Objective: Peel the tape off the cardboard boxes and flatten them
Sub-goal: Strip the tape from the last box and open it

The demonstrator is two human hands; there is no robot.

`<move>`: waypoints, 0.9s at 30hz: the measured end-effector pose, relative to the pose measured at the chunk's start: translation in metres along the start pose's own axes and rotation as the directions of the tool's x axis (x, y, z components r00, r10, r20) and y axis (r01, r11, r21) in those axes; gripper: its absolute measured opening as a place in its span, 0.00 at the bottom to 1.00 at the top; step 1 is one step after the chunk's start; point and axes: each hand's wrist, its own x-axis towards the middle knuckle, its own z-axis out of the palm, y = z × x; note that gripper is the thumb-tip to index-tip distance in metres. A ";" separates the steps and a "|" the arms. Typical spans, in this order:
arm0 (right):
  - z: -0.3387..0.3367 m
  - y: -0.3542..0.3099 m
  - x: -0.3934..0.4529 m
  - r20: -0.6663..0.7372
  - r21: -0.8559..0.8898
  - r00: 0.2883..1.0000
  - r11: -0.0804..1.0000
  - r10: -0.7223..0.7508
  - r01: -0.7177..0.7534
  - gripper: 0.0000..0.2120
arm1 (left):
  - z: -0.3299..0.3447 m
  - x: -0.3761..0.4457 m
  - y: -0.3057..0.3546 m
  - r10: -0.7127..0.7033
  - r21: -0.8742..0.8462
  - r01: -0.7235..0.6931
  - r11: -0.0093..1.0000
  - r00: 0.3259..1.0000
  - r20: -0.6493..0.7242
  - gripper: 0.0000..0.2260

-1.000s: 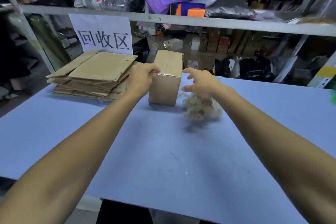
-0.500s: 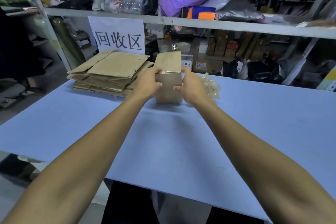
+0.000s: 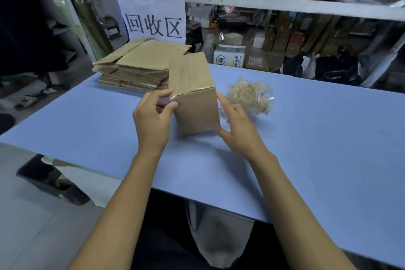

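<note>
Both forearms reach forward over the near edge of the blue counter [image 3: 317,149]; the left hand [image 3: 153,116] pinches with thumb and fingers the taped upper near corner of the cardboard box [image 3: 195,105]; the right hand [image 3: 238,129] is spread with straight fingers against its right side; the box stands upright between the hands, its taped top [image 3: 190,72] running toward the far edge; behind it, at the far left corner, lie flattened boxes [image 3: 140,66]; a wad of peeled tape [image 3: 249,94] lies to its right.

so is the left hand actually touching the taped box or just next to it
Touching. The head view shows the left hand with thumb and fingertips on the top left corner of the cardboard box, right at the shiny tape along its edge.
</note>
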 end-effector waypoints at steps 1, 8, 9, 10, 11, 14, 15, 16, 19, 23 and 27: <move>0.000 0.005 0.003 -0.010 -0.086 1.000 0.996 0.022 -0.023 0.37 | -0.001 0.003 0.000 -0.008 -0.002 0.008 1.000 1.000 0.025 0.12; -0.018 0.021 0.018 0.109 -0.359 0.953 0.905 0.283 -0.228 0.32 | 0.017 0.020 0.006 -0.103 -0.071 0.138 0.988 0.924 0.368 0.19; -0.022 0.022 0.017 0.106 -0.363 0.942 0.895 0.318 -0.261 0.31 | 0.019 0.021 0.005 -0.103 -0.080 0.141 0.987 0.925 0.366 0.19; -0.026 0.024 0.014 0.074 -0.353 0.941 0.891 0.330 -0.285 0.30 | 0.020 0.021 0.004 -0.099 -0.088 0.140 0.986 0.926 0.365 0.19; -0.030 0.025 0.010 -0.003 -0.313 0.955 0.906 0.298 -0.284 0.29 | 0.021 0.020 0.003 -0.096 -0.092 0.138 0.986 0.926 0.365 0.19; -0.037 0.015 -0.004 -0.303 0.067 0.946 0.993 0.115 -0.099 0.24 | 0.022 0.015 0.005 -0.095 -0.093 0.136 0.986 0.931 0.351 0.19; -0.039 0.007 -0.005 -0.302 0.228 0.945 0.972 0.122 -0.052 0.23 | 0.023 0.014 0.006 -0.100 -0.095 0.141 0.985 0.932 0.347 0.18; -0.039 -0.002 -0.004 -0.256 0.350 0.957 0.936 0.136 -0.039 0.23 | 0.023 0.014 0.008 -0.103 -0.100 0.146 0.984 0.932 0.347 0.18; -0.031 -0.017 0.004 -0.233 0.503 0.957 0.864 0.170 -0.031 0.19 | 0.023 0.012 0.017 -0.108 -0.068 0.137 0.988 0.941 0.322 0.17; -0.026 -0.019 -0.003 -0.377 0.548 0.906 0.835 0.191 0.052 0.21 | 0.022 -0.006 0.032 -0.068 -0.089 0.074 0.993 0.995 0.070 0.10; -0.014 -0.013 -0.011 -0.306 0.650 0.933 0.757 0.190 0.059 0.19 | 0.023 -0.014 0.044 0.101 -0.087 -0.092 0.992 0.990 0.100 0.18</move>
